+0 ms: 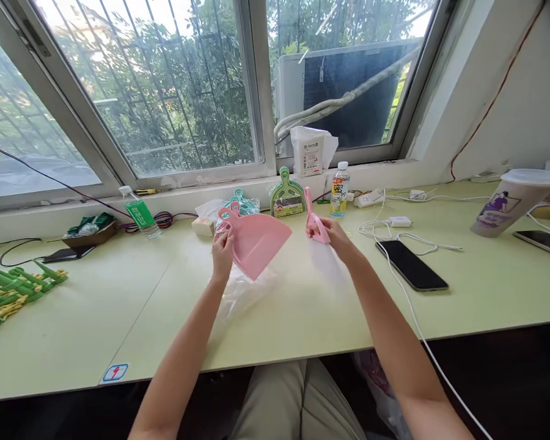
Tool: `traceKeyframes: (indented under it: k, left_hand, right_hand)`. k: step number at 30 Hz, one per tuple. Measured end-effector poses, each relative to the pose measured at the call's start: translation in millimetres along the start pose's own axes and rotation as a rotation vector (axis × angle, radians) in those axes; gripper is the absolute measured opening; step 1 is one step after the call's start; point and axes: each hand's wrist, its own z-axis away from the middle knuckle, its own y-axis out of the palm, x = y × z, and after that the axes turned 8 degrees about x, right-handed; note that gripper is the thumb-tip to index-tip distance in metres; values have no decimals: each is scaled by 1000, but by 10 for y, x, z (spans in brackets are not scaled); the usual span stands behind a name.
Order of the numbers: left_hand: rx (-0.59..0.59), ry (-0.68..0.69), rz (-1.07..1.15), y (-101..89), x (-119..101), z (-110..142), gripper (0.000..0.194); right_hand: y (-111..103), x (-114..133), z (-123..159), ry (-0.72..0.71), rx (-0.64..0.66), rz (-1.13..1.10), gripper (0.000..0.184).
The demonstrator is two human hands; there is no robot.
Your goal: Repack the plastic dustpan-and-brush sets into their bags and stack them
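Note:
My left hand [222, 247] is closed round the handle end of a pink dustpan [261, 241], which is tilted above the table with its wide edge to the right. In my right hand [332, 235] is a small pink hand brush [318, 227], its handle pointing up and its pale bristles blurred below. The two pink pieces are apart. Under the dustpan a crumpled clear plastic bag [247, 293] lies on the table. Just behind stand a wrapped green dustpan set [285, 198] and a teal set [239, 201] in clear wrap, partly hidden.
On the right are a phone [411, 264], white cables [376, 229], a drink bottle [340, 189] and a large cup [513, 201]. To the left are a green-labelled bottle [140, 212] and a pile of green and yellow pieces [16, 290]. Windows line the back.

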Motion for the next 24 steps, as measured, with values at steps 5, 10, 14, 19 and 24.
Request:
traceKeyframes:
  k: [5,10,14,19,24]
  left_hand:
    - [143,-220,295,468,40,113,39]
    - [363,-371,386,775,276,179,57]
    - [522,-185,76,634,317,199,71]
    - [580,66,-464,450,206,228,49]
    - [570,63,-561,346,160,214,42]
  right_hand:
    - [-243,-242,24,479,-155,884,34]
    - [-314,-503,30,690,-33,1102,33]
    - [-321,-595,5,712,-21,1141,32]
    - [-273,-630,-6,690,-33,1159,34]
    - [-282,-679,13,713,-50,1120,35]
